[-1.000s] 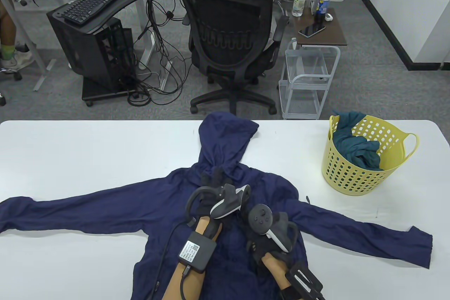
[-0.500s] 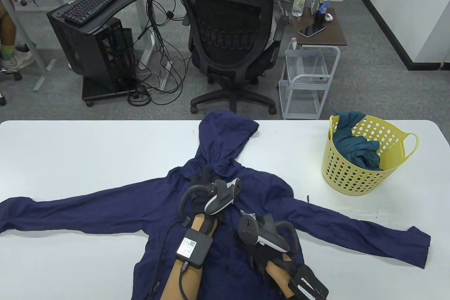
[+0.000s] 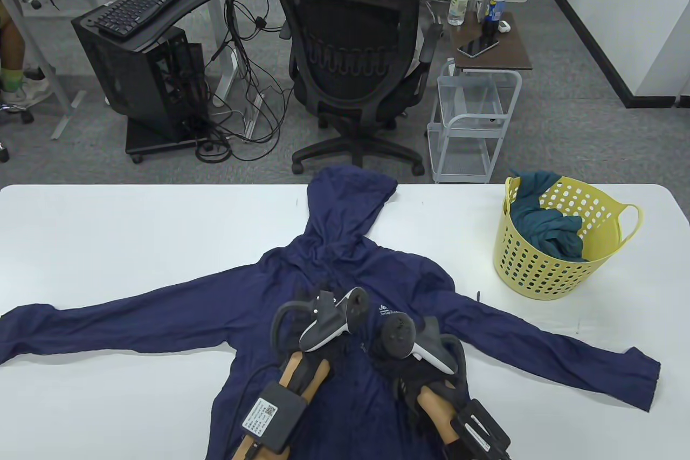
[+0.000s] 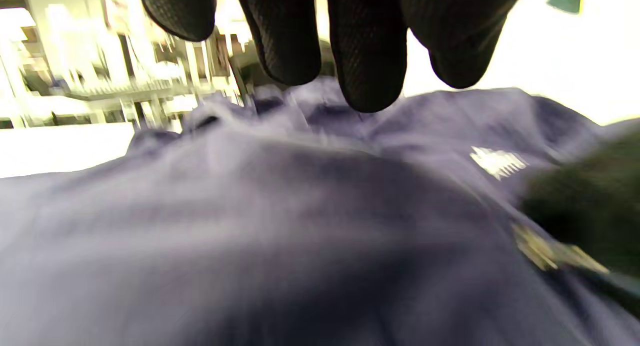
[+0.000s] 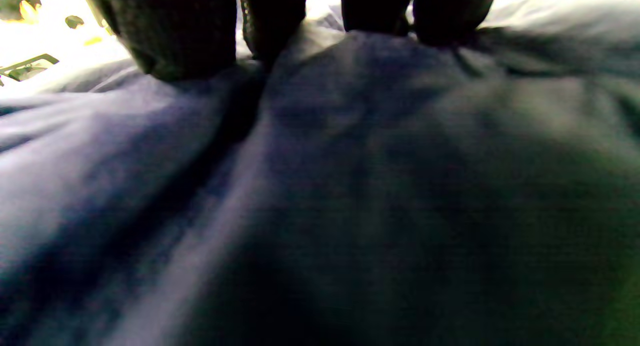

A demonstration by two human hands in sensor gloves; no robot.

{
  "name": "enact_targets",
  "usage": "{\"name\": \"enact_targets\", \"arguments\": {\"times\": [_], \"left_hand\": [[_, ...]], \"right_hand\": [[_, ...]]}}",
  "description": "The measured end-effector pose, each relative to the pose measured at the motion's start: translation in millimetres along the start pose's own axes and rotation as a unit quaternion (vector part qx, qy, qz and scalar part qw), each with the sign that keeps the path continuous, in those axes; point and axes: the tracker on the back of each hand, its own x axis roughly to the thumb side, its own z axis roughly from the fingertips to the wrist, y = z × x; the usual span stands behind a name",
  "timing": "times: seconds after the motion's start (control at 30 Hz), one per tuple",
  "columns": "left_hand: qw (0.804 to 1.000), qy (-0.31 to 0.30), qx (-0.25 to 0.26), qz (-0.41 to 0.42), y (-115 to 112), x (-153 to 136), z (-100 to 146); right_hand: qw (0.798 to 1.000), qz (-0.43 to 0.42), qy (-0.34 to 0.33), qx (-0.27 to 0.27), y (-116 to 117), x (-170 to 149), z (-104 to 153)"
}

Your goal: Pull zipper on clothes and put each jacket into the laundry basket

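Navy jacket (image 3: 345,266) spread flat across the white table (image 3: 108,233), hood toward the far edge, sleeves out to left and right, near hem cut off by the bottom of the table view. Left hand (image 3: 318,314) over the chest near the centre line, mostly hidden beneath its tracker; in the blurred left wrist view, fingers (image 4: 370,60) hanging loosely above the cloth, relaxed and holding nothing. Right hand (image 3: 415,357) just beside it on the right, also covered by its tracker — from the right wrist view, fingertips (image 5: 180,40) pressed down into the fabric, but too dark and smeared to tell whether gripping or merely resting. Zipper hard to make out in any view; small white logo (image 3: 387,310) partly visible between the two trackers. Yellow laundry basket (image 3: 539,276) at the far right of the table, well apart from the jacket, with a teal garment (image 3: 544,222) bundled inside.
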Motion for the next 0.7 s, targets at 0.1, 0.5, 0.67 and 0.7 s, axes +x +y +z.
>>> {"name": "enact_targets", "arguments": {"times": [0.1,0.5,0.67,0.7], "left_hand": [[0.997,0.012,-0.082,-0.005,-29,7,1],[0.989,0.058,-0.136,0.009,-54,1,-11],[0.991,0.073,-0.110,0.001,-61,-6,-14],[0.992,0.078,-0.103,-0.002,-63,-8,-15]], "right_hand": [[1.000,0.000,-0.003,0.001,1,-1,1],[0.996,0.064,-0.034,-0.047,3,14,15],[0.993,0.091,-0.059,-0.045,2,26,25],[0.992,0.096,-0.064,-0.045,1,29,28]]}}
